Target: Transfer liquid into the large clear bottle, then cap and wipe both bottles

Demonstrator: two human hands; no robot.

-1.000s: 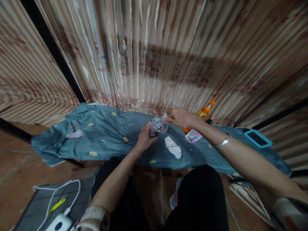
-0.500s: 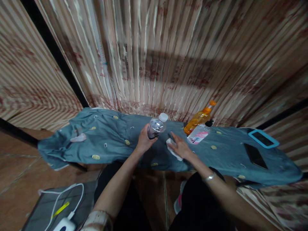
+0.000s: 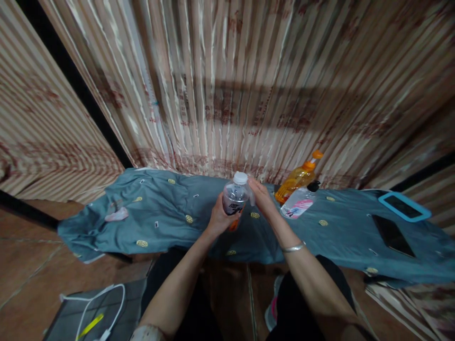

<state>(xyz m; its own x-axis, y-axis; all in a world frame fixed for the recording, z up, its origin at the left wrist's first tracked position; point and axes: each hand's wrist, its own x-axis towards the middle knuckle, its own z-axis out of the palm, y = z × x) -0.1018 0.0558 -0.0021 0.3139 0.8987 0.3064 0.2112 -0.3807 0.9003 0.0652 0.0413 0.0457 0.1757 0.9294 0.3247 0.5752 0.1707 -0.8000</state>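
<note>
My left hand (image 3: 221, 219) is wrapped round a transparent plastic bottle (image 3: 236, 193) with a white cap and a dark-lettered label, held upright above the cloth-covered surface (image 3: 167, 208). Some orange shows low on the bottle. At the bottle's upper right side, my right hand (image 3: 261, 193) presses a white tissue (image 3: 252, 198), most of which is hidden by the fingers. To the right of that hand stand or lean an amber pump bottle (image 3: 296, 182) and a transparent bottle with a pink label (image 3: 297, 203) and black top.
A blue-framed tablet (image 3: 404, 207) and a dark phone (image 3: 393, 235) lie at the right. At the left is a small pinkish crumpled item (image 3: 117, 214). A pleated curtain (image 3: 227, 94) hangs behind. Below left, a white cable (image 3: 85, 300) rests on a dark box (image 3: 67, 315).
My right hand has lifted the tissue from the cloth up to the bottle's side. The bottle, in my left hand, is now more upright.
</note>
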